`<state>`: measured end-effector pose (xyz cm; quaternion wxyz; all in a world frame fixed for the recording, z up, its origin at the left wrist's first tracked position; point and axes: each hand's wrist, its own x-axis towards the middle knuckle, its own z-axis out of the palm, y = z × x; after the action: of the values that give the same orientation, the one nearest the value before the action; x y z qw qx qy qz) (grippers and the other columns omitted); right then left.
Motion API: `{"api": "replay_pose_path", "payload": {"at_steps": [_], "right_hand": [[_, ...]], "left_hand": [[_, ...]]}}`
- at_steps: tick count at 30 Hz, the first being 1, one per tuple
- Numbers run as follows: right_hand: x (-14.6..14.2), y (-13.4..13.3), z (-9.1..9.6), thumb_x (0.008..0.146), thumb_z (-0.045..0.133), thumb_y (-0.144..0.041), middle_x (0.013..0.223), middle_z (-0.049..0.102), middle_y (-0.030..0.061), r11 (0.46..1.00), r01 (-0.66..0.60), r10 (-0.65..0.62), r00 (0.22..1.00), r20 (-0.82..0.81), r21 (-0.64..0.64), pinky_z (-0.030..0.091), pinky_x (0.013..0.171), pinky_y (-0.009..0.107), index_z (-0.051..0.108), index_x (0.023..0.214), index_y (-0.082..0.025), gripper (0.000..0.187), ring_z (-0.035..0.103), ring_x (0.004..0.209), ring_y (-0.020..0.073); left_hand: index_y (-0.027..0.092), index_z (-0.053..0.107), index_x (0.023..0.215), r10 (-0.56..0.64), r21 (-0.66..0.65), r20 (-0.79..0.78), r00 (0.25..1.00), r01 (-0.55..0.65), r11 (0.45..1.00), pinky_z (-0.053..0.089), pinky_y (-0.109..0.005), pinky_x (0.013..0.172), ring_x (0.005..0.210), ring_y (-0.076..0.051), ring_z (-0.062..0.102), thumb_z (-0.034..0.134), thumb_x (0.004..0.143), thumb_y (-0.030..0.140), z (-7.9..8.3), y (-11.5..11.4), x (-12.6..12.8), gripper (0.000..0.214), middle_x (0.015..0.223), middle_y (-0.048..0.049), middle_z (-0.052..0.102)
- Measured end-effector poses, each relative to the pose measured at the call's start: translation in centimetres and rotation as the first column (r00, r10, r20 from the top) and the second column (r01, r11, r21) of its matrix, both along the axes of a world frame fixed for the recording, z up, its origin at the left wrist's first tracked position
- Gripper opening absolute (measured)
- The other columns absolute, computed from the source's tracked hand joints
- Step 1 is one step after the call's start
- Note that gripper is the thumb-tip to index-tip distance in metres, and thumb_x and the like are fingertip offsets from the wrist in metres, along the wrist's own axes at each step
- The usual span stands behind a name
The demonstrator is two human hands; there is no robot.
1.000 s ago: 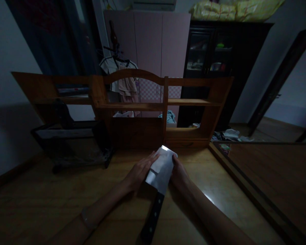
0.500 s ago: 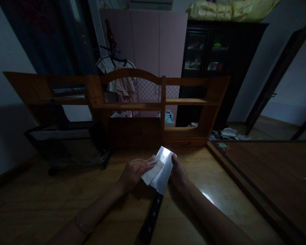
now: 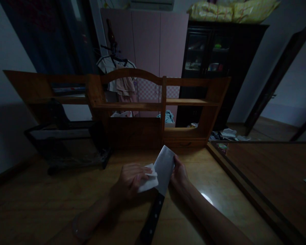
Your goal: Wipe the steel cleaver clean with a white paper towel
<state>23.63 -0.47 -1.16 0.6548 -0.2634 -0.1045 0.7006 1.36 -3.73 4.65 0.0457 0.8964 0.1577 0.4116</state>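
A wooden tabletop (image 3: 201,163) runs up to a wooden shelf unit (image 3: 132,106); above the tabletop slants a cleaver (image 3: 163,180), black handle (image 3: 153,217) toward the wearer; the right hand (image 3: 180,175) – fingers curled – grips the blade's far right edge; the left hand (image 3: 130,178) pinches a folded white tissue (image 3: 149,183) – at the blade's left edge.
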Motion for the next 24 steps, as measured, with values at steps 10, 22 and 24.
{"api": "replay_pose_path", "payload": {"at_steps": [10,22,24], "right_hand": [[-0.2,-0.5,1.1,0.091,0.051,-0.032,0.066,0.072,0.0021,0.999,0.011,-0.012,1.000,-0.026,-0.034,0.056,0.069,0.030,0.065,0.084,-0.016,0.023,0.067,0.058,0.0175],[-0.2,-0.2,0.9,0.089,0.054,-0.033,0.070,0.072,0.0031,0.999,-0.003,0.003,1.000,-0.008,-0.038,0.056,0.068,0.032,0.064,0.087,-0.017,0.019,0.068,0.063,0.0192],[-0.1,-0.2,0.9,0.089,0.054,-0.033,0.071,0.072,0.0030,1.000,-0.011,0.011,1.000,0.014,0.005,0.056,0.067,0.031,0.065,0.088,-0.017,0.019,0.069,0.065,0.0195]], "left_hand": [[0.018,0.069,0.095,-0.017,-0.009,0.041,0.999,0.018,1.000,0.051,-0.037,0.087,0.097,-0.020,0.068,0.031,0.091,0.014,-1.0,0.3,-0.4,0.039,0.102,-0.0091,0.073],[0.019,0.067,0.108,0.004,-0.059,0.010,1.000,-0.003,0.998,0.048,-0.040,0.096,0.113,-0.022,0.062,0.033,0.093,0.016,-0.9,1.6,0.5,0.037,0.118,-0.0089,0.068],[0.019,0.066,0.113,0.012,-0.082,0.002,1.000,-0.011,0.997,0.046,-0.041,0.098,0.117,-0.022,0.060,0.032,0.094,0.017,-1.1,1.7,0.6,0.039,0.123,-0.0083,0.066]]}}
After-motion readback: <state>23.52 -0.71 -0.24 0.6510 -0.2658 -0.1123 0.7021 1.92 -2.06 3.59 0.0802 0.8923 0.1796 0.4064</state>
